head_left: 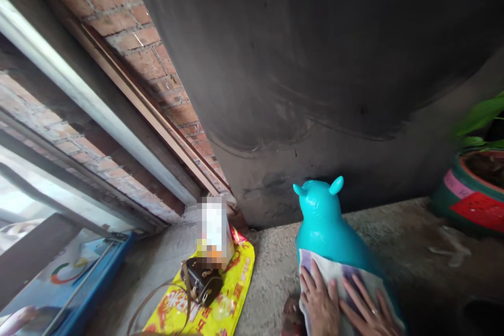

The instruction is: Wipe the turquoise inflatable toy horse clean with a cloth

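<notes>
A turquoise, glossy animal-shaped inflatable toy (321, 218) with two small ears stands on the floor, its head toward the dark wall. Over its back lies a white and purple cloth (334, 268). My left hand (319, 299) rests flat on this cloth with its fingers spread. Close beside it, my right hand (366, 307) also presses on the cloth, fingers apart, a ring on one of them. Neither hand grips anything. The lower parts of the toy and of both hands run out of the frame.
Left of the toy, a yellow printed bag (240, 294) lies on the concrete floor, bearing a small dark brown handbag (202, 281) and a blurred-out package (212, 226). A green plant pot (444, 199) stands at right. A blue-edged frame (122, 254) is at lower left.
</notes>
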`<action>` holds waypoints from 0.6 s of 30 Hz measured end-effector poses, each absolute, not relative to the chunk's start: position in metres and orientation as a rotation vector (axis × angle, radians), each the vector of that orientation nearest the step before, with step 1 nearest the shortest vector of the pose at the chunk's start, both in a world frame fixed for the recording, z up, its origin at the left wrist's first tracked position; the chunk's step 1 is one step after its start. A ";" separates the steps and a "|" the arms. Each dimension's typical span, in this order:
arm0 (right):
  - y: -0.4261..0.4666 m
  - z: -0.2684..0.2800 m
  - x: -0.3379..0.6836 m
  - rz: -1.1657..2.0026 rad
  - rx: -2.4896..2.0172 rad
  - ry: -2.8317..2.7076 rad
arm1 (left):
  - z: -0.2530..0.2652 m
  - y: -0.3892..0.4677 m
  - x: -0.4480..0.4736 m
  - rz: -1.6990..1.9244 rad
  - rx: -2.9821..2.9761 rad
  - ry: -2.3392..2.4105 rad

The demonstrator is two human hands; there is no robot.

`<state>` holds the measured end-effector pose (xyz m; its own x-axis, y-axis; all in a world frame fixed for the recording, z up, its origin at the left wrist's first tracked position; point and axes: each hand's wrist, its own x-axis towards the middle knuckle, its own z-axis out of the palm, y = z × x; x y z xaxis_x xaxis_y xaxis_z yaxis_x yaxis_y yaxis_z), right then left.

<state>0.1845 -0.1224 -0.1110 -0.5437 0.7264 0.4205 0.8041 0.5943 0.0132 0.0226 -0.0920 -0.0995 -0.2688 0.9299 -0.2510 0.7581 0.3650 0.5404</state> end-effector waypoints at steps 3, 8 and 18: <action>-0.081 -0.084 0.159 0.203 -1.381 -2.540 | -0.088 -0.051 0.004 0.511 1.328 1.924; -0.021 -0.041 0.126 0.579 -1.314 -2.631 | -0.097 -0.018 -0.015 0.552 1.240 1.883; -0.133 -0.070 0.203 0.389 -1.140 -2.708 | -0.077 -0.127 0.033 0.249 1.211 2.181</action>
